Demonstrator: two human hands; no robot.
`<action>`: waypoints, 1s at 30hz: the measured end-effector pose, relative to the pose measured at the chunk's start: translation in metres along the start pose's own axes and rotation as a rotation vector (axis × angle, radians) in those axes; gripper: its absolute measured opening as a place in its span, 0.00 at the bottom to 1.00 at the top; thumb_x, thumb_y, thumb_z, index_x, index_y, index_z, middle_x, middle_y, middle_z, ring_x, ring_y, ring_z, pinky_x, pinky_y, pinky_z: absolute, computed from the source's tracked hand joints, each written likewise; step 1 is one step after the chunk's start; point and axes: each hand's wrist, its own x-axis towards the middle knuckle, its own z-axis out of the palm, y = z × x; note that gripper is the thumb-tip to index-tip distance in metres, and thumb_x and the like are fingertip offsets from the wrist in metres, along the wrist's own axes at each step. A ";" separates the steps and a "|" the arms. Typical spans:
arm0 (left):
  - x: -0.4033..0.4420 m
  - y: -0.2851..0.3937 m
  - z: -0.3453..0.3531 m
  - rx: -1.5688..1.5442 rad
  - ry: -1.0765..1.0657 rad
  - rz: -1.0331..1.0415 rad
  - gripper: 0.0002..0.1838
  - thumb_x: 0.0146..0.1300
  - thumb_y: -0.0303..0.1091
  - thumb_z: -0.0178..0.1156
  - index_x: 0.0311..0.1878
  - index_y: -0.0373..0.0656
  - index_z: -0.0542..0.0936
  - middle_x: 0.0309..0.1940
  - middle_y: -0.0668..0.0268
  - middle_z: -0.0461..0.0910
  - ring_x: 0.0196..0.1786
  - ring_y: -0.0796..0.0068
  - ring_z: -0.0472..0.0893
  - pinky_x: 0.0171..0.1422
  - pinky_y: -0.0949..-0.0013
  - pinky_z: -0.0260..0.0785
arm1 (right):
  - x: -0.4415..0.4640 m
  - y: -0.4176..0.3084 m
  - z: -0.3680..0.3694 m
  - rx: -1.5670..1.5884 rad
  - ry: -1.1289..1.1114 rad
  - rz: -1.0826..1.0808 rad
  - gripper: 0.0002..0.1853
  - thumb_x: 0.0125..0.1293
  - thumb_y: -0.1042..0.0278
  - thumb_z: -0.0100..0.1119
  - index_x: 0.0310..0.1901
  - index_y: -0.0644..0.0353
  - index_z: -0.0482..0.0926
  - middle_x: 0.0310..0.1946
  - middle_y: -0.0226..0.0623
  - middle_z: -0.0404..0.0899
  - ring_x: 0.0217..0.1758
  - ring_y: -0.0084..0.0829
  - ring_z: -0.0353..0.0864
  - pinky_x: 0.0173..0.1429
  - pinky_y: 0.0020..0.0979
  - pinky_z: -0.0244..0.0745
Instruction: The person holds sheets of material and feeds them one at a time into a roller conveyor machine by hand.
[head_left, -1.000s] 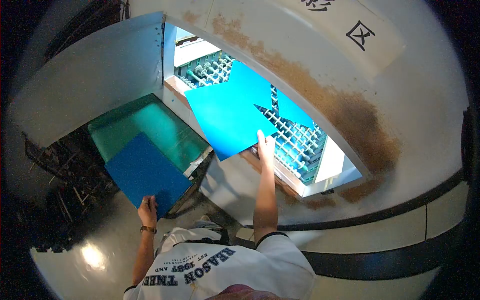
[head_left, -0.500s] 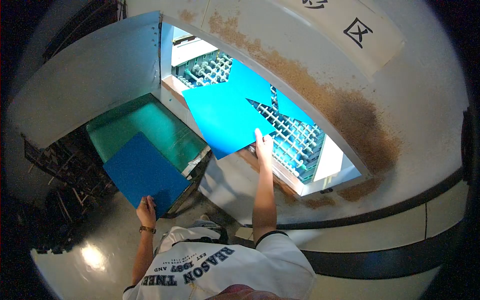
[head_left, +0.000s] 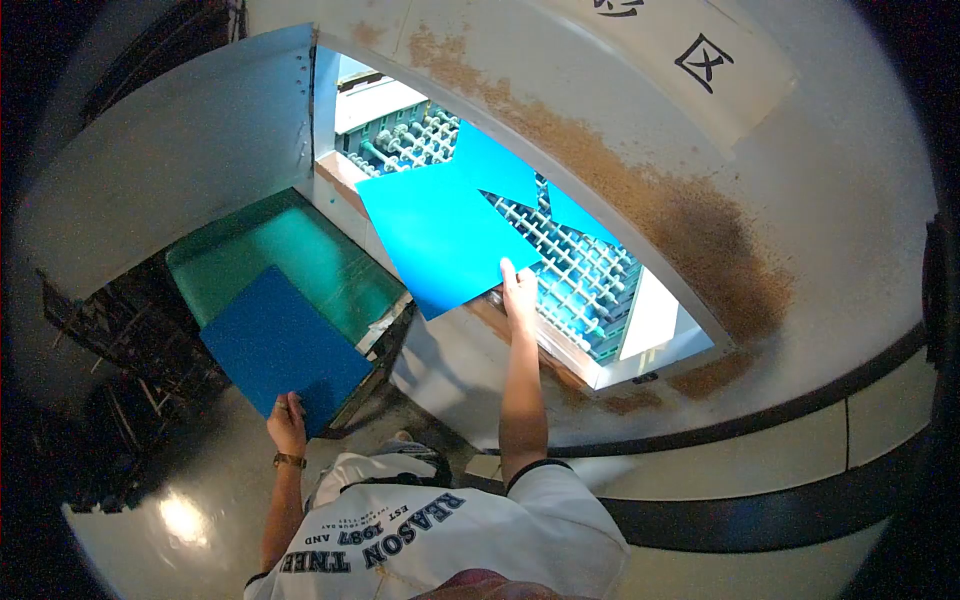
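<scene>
My left hand (head_left: pixel 286 422) grips the near corner of a flat dark blue sheet (head_left: pixel 285 345), which is tilted over a green surface. My right hand (head_left: pixel 518 297) pinches the near right edge of a bright blue sheet (head_left: pixel 440 235) with the thumb on top. That sheet reaches partly through the lit opening, above rows of rollers (head_left: pixel 575 265). Farther in, another bright blue sheet (head_left: pixel 500 170) lies on the rollers and is partly covered by mine. Part of one more blue sheet (head_left: pixel 580 220) shows at the opening's upper edge.
The opening sits in a pale machine housing (head_left: pixel 820 200) with brown rust-like stains and a paper label (head_left: pixel 740 75). A green tabletop (head_left: pixel 290 235) stands left of it, beside an upright metal panel (head_left: pixel 200 140). Dark racks (head_left: pixel 110 340) stand at the far left.
The whole view has shifted slightly. Both hands keep their grip on their sheets, and the sheets hold nearly the same positions relative to the opening and the green tabletop.
</scene>
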 end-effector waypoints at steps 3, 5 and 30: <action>-0.001 -0.004 0.001 -0.013 -0.003 -0.008 0.14 0.65 0.35 0.48 0.25 0.39 0.73 0.14 0.63 0.72 0.17 0.70 0.72 0.21 0.69 0.62 | -0.003 -0.010 0.001 0.044 0.014 0.002 0.14 0.61 0.61 0.54 0.28 0.65 0.74 0.22 0.29 0.74 0.23 0.18 0.71 0.28 0.22 0.70; -0.001 -0.008 0.003 -0.030 -0.017 -0.025 0.14 0.65 0.35 0.48 0.24 0.39 0.73 0.14 0.63 0.72 0.17 0.70 0.72 0.21 0.69 0.62 | -0.008 -0.025 0.004 0.133 0.021 0.064 0.14 0.61 0.61 0.54 0.29 0.65 0.74 0.23 0.30 0.74 0.23 0.19 0.72 0.29 0.22 0.70; -0.003 -0.005 0.000 -0.085 -0.020 -0.076 0.14 0.65 0.37 0.47 0.29 0.39 0.75 0.17 0.62 0.74 0.19 0.71 0.73 0.24 0.70 0.63 | -0.007 -0.027 -0.010 0.605 -0.086 0.205 0.08 0.58 0.72 0.56 0.39 0.59 0.71 0.35 0.31 0.75 0.37 0.23 0.76 0.38 0.23 0.72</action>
